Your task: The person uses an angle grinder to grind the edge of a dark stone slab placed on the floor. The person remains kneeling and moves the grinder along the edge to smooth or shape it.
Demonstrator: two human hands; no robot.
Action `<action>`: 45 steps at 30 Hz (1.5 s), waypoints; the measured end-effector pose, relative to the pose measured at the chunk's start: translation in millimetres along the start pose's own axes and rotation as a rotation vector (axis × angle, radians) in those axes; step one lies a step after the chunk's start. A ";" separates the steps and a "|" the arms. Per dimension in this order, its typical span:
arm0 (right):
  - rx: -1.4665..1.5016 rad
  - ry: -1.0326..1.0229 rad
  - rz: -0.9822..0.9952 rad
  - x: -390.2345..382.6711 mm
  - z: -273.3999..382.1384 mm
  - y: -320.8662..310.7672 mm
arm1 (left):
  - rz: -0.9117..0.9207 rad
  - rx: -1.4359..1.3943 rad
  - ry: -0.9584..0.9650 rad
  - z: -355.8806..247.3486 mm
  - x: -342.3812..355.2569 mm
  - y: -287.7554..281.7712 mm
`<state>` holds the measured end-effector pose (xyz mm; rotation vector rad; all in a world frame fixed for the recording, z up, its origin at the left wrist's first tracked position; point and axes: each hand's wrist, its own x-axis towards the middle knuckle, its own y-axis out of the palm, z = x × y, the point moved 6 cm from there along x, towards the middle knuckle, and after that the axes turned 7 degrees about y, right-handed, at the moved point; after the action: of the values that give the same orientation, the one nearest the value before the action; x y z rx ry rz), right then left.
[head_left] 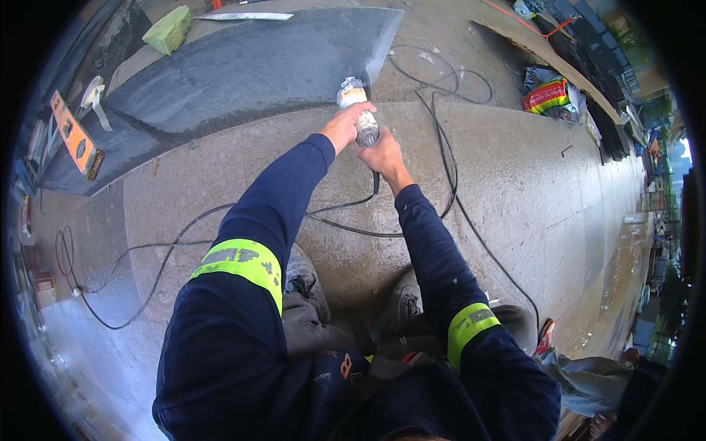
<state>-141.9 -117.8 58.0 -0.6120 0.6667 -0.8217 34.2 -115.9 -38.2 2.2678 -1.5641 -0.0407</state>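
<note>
Both my arms reach forward over the floor to a dusty, whitish corded power tool, which looks like an angle grinder (367, 131). My left hand (344, 126) is closed around its left side. My right hand (384, 157) wraps its near end, where a black cord (376, 182) hangs down. The tool's far end lies by the near right edge of a large dark grey slab (243, 66), close to its pale right side. Whether the tool touches the slab, I cannot tell. Its disc or working end is hidden.
An orange spirit level (76, 138), a roll of tape (93, 92) and a yellow-green block (168, 31) lie toward the left. Black cable (445, 147) loops over the floor. A colourful bag (548, 95) sits under a leaning board (551, 57). Another person's grey-clothed leg (588, 378) is at lower right.
</note>
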 end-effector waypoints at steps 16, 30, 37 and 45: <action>0.031 -0.044 -0.062 -21.0 3.0 -15.1 | -0.174 -0.320 -0.425 -44.0 -14.7 39.2; 0.055 -0.023 -0.018 -31.0 5.0 -23.3 | -0.430 -0.286 -0.626 -49.1 -17.2 49.9; 0.029 -0.021 -0.006 -21.2 3.9 -15.0 | -0.406 -0.387 -0.518 -42.9 -18.9 42.6; 0.016 0.000 -0.013 -1.4 -0.1 -2.2 | -0.025 0.076 -0.112 -31.9 -13.5 9.9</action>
<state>-143.7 -117.9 59.9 -0.6028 0.6565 -0.8387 27.9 -97.3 -8.0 2.3813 -1.6193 -0.1185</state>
